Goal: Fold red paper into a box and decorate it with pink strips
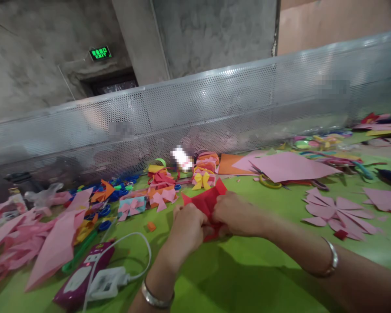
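Between my two hands is a piece of red folded paper point(206, 201), with pointed corners standing up at its far side. My left hand point(189, 224) grips its left edge, fingers closed. My right hand point(236, 213) pinches it from the right, and the fingers of both hands nearly meet over its lower part. Part of the paper is hidden under the fingers. Just beyond it lie a yellow paper bow point(201, 180) and a pink paper bow point(164, 199) on small folded pieces.
A purple power strip point(84, 278) with a white charger point(106, 283) and cable stands at front left. Pink paper point(57, 243) piles up left. Scissors point(269, 180), a large pink sheet point(289, 166) and a cut pink flower point(339, 213) lie right. A perforated metal panel point(195, 113) borders the table.
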`<state>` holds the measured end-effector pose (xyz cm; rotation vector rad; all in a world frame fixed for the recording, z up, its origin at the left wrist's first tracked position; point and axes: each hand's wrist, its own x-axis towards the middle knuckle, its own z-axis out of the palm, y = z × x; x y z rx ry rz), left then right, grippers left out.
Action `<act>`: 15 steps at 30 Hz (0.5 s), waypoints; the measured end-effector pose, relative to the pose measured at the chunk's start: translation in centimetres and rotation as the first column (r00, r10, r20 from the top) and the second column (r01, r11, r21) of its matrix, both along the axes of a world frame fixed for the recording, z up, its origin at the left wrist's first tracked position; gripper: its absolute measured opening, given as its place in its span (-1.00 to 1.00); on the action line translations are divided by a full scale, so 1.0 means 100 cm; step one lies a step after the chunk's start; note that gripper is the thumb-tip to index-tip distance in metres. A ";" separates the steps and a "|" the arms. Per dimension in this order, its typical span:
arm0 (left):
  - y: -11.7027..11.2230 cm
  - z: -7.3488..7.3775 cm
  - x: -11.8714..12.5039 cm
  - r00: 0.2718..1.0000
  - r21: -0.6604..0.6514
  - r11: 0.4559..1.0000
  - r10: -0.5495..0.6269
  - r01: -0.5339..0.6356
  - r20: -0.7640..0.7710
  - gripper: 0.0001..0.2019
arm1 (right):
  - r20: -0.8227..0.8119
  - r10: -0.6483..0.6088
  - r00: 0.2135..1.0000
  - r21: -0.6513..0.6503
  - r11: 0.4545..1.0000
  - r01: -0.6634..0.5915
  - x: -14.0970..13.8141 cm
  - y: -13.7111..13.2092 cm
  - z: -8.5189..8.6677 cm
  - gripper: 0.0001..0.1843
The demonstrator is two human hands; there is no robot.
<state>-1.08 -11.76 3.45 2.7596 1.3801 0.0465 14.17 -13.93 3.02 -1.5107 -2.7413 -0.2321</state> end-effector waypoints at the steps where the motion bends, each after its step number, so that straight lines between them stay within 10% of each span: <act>1: 0.000 0.000 0.000 1.000 0.003 1.000 -0.009 0.009 -0.009 -0.81 | 0.004 0.015 1.000 0.023 1.000 -0.015 -0.002 -0.001 -0.002 -0.84; 15: 0.008 0.005 -0.010 0.984 -0.096 0.993 -0.056 0.073 0.169 -0.89 | -0.227 -0.051 0.972 -0.205 0.979 0.004 0.008 -0.001 0.004 -0.85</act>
